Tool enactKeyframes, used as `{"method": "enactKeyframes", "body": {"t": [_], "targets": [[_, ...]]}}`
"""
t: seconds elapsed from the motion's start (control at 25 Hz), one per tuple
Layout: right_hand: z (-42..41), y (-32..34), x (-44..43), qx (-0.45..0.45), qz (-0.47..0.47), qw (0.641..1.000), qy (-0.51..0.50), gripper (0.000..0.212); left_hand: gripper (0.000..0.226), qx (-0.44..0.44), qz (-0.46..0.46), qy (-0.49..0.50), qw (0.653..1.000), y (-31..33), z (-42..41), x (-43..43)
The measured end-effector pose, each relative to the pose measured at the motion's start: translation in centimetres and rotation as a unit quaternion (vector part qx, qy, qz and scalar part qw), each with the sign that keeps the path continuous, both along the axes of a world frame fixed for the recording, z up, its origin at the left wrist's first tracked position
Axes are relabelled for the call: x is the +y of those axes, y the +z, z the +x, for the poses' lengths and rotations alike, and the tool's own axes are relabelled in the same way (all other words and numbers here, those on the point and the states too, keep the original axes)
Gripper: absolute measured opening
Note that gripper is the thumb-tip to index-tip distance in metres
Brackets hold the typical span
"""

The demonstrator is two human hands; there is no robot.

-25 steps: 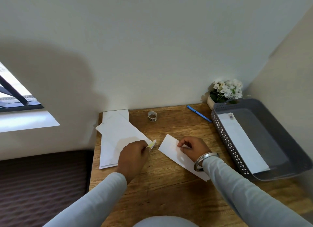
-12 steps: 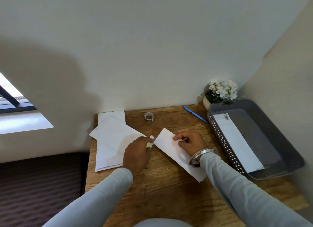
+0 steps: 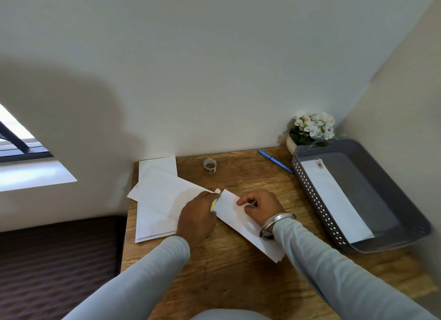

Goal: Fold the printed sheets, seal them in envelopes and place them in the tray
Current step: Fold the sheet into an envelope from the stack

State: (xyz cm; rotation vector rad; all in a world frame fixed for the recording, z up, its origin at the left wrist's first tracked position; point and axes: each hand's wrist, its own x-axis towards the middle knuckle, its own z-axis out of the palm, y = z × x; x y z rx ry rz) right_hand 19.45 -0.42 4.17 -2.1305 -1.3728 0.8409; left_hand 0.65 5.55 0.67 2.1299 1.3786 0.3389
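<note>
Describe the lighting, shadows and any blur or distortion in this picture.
Head view: the window at left is blown out; a broad soft shadow covers the wall; the wide lens splays the table edges; the tray's right rim is smeared, while the envelope under the right hand and the glue stick in the left hand look sharp.

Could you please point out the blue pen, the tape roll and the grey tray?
blue pen (image 3: 275,161): head view, mid-barrel.
tape roll (image 3: 210,169): head view, outer band.
grey tray (image 3: 313,200): head view, perforated left wall.
</note>
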Motion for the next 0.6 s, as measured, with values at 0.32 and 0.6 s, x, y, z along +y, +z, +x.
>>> {"method": "enactKeyframes", "body": {"t": [0.32, 0.6], "targets": [[-0.5, 0.5, 0.6, 0.015, -0.041, 0.998, 0.038, 0.031, 0.038, -0.017, 0.006, -0.019, 1.000, 0.4, -0.4, -0.8], [-1.3, 0.5, 2.2, 0.039, -0.044, 0.998, 0.022, 0.028, 0.038, -0.027, 0.036, -0.047, 0.998, 1.8, 0.4, -2.4]]}}
